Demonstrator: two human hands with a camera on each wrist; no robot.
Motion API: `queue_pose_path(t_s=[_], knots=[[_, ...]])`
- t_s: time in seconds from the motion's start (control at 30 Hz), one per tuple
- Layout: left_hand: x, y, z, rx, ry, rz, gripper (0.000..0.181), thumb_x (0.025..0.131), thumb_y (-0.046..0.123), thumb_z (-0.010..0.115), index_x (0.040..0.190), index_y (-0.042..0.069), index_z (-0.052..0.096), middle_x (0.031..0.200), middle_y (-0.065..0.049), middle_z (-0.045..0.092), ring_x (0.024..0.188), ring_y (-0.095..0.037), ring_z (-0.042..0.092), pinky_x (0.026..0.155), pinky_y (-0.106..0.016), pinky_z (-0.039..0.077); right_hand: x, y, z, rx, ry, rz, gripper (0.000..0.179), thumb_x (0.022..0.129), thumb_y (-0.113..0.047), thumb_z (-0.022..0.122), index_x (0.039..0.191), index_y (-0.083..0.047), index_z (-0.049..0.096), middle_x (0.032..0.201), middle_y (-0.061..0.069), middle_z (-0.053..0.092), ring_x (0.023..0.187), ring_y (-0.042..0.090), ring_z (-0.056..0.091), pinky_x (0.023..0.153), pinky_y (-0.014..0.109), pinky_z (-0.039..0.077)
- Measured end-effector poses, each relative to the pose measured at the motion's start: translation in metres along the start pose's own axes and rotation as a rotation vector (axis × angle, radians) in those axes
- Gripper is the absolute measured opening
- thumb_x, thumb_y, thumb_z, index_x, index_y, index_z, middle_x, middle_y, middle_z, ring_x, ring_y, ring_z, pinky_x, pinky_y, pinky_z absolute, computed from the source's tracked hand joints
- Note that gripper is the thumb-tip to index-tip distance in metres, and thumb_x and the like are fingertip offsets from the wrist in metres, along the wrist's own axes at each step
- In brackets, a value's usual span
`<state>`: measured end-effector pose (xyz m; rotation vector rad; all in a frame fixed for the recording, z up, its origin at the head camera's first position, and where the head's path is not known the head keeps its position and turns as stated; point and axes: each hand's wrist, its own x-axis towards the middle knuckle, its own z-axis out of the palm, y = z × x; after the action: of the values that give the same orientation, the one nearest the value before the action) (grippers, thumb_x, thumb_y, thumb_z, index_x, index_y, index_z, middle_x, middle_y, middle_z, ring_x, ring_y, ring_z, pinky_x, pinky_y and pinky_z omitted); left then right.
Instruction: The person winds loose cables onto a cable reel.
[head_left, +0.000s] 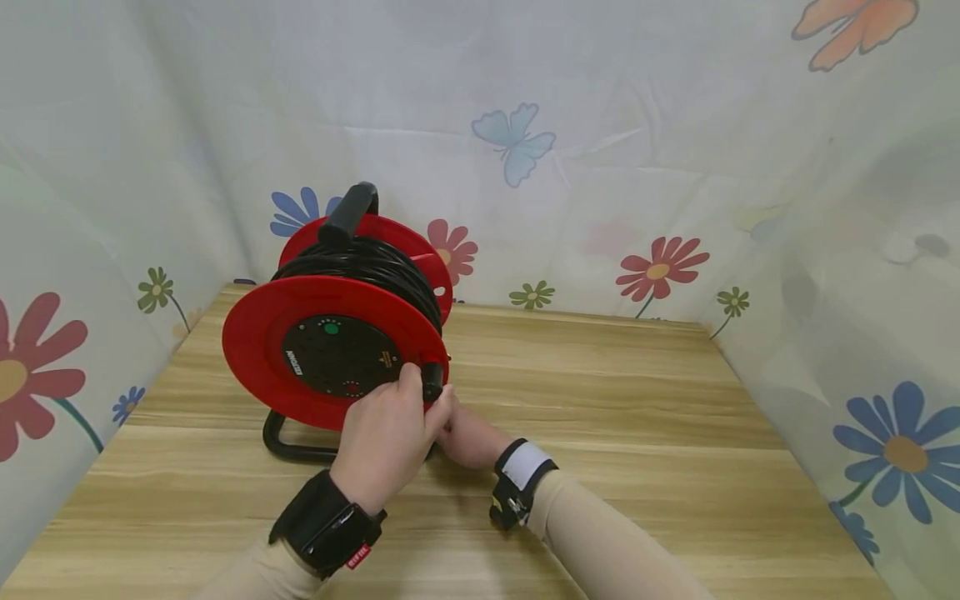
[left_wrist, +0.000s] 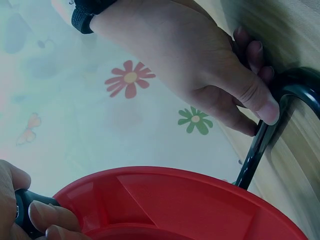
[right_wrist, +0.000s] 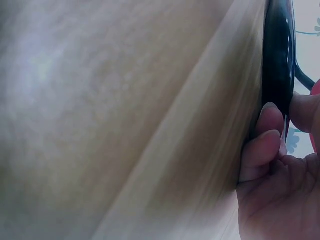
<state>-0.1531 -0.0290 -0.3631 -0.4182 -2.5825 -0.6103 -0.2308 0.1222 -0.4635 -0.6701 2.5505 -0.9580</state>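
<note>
A cable reel [head_left: 262, 342] with red discs stands on the table left of centre, black cable [head_left: 367, 260] wound between them. Its front disc carries a dark round panel [head_left: 330, 354]. My left hand [head_left: 386, 437] grips the black winding knob [head_left: 432, 382] near the disc's right edge; in the left wrist view its fingers [left_wrist: 42, 215] curl round that knob. Lower and to the right, my right hand [head_left: 474, 437] holds the reel's black tubular stand [left_wrist: 251, 162]. Thumb and fingers pinch the tube [right_wrist: 278, 55] close over the wood in the right wrist view.
The reel's black carrying handle [head_left: 348, 218] sticks up at the top. Under everything lies a wood-grain table [head_left: 600, 400]. White cloth walls [head_left: 585, 83] printed with flowers and butterflies rise along its back and sides.
</note>
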Motion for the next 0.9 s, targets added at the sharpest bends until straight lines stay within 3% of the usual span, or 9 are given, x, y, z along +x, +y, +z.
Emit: queue_pose_path(t_s=[0.27, 0.5, 0.67, 0.9], knots=[[-0.001, -0.001, 0.004, 0.018, 0.017, 0.010, 0.034, 0.091, 0.038, 0.054, 0.078, 0.008, 0.050, 0.050, 0.000, 0.045, 0.042, -0.013, 0.040, 0.036, -0.026, 0.030, -0.001, -0.003, 0.002, 0.030, 0.063, -0.056, 0.039, 0.100, -0.017, 0.044, 0.137, -0.004, 0.037, 0.115, 0.009, 0.053, 0.098, 0.016, 0.048, 0.095, 0.039, 0.041], [-0.008, -0.004, 0.015, 0.013, 0.002, -0.005, 0.035, 0.091, 0.039, 0.055, 0.075, 0.009, 0.048, 0.049, 0.000, 0.045, 0.042, -0.013, 0.040, 0.036, -0.026, 0.030, 0.002, -0.002, 0.001, 0.086, 0.060, -0.093, 0.039, 0.101, -0.021, 0.043, 0.137, -0.008, 0.036, 0.113, 0.006, 0.053, 0.099, 0.013, 0.048, 0.093, 0.036, 0.039], [-0.013, -0.007, 0.022, 0.004, -0.023, -0.032, 0.036, 0.091, 0.040, 0.052, 0.075, 0.009, 0.048, 0.050, 0.000, 0.045, 0.043, -0.013, 0.041, 0.037, -0.026, 0.031, 0.004, 0.001, 0.002, 0.100, 0.062, -0.046, 0.050, 0.098, -0.031, 0.049, 0.139, -0.006, 0.031, 0.115, 0.006, 0.054, 0.097, 0.013, 0.049, 0.091, 0.036, 0.041], [-0.016, -0.010, 0.024, -0.007, -0.024, -0.039, 0.036, 0.091, 0.040, 0.052, 0.074, 0.009, 0.048, 0.050, 0.000, 0.045, 0.043, -0.013, 0.041, 0.037, -0.026, 0.030, 0.003, -0.002, 0.002, 0.095, 0.073, -0.034, 0.051, 0.097, -0.030, 0.052, 0.138, -0.006, 0.033, 0.119, 0.008, 0.055, 0.098, 0.014, 0.050, 0.094, 0.038, 0.042]])
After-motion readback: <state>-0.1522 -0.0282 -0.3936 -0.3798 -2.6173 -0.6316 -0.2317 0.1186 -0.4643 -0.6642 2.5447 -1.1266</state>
